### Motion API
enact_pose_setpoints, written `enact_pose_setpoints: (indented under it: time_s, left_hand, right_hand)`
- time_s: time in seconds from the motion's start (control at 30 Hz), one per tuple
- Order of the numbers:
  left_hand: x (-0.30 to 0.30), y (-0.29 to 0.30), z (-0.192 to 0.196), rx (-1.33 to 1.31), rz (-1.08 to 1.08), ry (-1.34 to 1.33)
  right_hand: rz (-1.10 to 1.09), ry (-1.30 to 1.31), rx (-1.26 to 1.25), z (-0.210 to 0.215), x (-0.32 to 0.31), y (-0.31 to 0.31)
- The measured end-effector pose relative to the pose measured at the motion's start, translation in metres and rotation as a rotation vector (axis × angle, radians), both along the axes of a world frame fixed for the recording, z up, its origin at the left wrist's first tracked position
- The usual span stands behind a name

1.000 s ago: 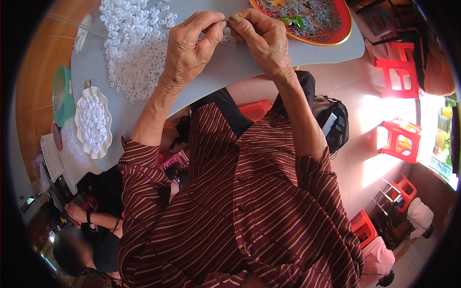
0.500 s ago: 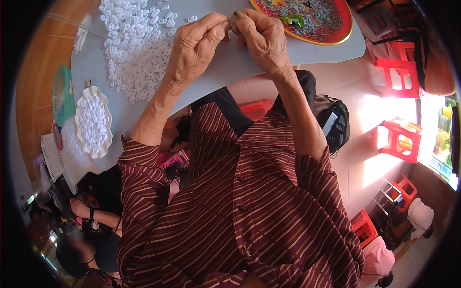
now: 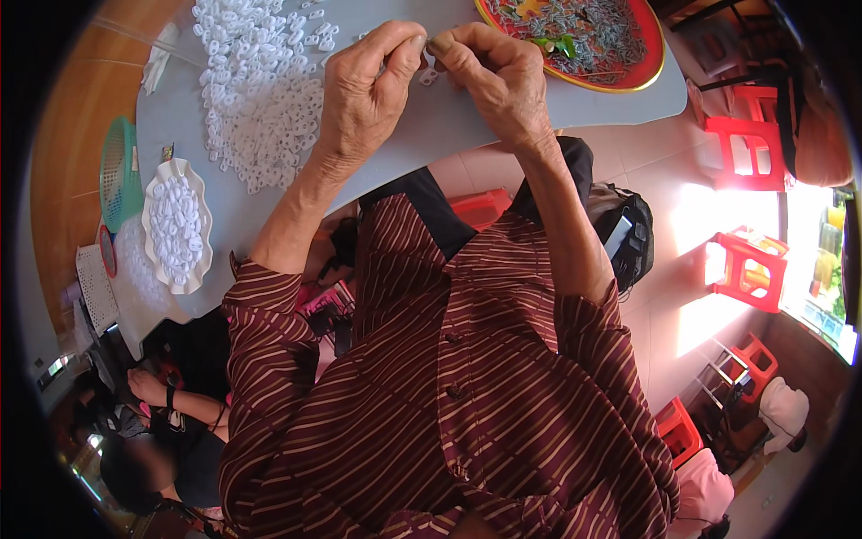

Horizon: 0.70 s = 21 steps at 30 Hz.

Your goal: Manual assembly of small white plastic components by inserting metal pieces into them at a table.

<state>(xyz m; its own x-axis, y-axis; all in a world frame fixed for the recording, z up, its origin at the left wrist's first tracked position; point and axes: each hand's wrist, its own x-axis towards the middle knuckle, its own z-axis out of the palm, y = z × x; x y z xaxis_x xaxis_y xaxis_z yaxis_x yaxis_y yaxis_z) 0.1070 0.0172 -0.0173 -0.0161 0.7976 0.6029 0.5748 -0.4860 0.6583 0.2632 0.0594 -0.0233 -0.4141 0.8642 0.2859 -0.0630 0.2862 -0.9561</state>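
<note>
Over the grey table (image 3: 620,108), my left hand (image 3: 373,94) and my right hand (image 3: 501,85) meet fingertip to fingertip, both pinched closed. Whatever sits between the fingertips is too small and covered to make out. Just below them, a small white plastic piece (image 3: 428,78) shows on the tabletop. To the left of my left hand spreads a heap of small white plastic pieces with holes (image 3: 260,117). A red round tray (image 3: 651,67) with a gold rim lies right of my right hand, holding many thin grey metal pieces, like nails or screws (image 3: 597,40), and a green leafy bit.
A white wavy-edged dish (image 3: 205,216) of white pieces stands at the table's left. Beside it are a green basket (image 3: 117,175) and a clear bag (image 3: 144,269). Another person's hand (image 3: 148,386) shows lower left. Red stools (image 3: 750,269) and a black bag (image 3: 633,238) are at right.
The fingers of both hands have shifted slightly, and a white piece below the fingertips shows more plainly. The whole view has moved a little.
</note>
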Motion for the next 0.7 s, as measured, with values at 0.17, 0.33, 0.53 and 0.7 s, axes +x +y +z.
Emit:
enact_pose_setpoints:
  time_s: [0.17, 0.33, 0.53, 0.7]
  left_hand:
    - [0.0007, 0.0021, 0.0006, 0.089, 0.029, 0.057]
    - [0.0006, 0.0015, 0.0019, 0.128, 0.032, 0.1]
    - [-0.0043, 0.0006, 0.0062, 0.027, -0.025, 0.085]
    - [-0.0072, -0.0017, 0.0079, -0.198, -0.048, -0.016]
  right_hand:
    - [0.027, 0.014, -0.001, -0.0026, -0.0019, 0.002]
    - [0.022, 0.021, 0.026, -0.0048, -0.002, 0.0021]
    - [0.001, 0.033, 0.076, -0.0068, -0.0023, 0.0022]
    - [0.008, 0.097, 0.054, -0.0069, -0.0024, 0.0023]
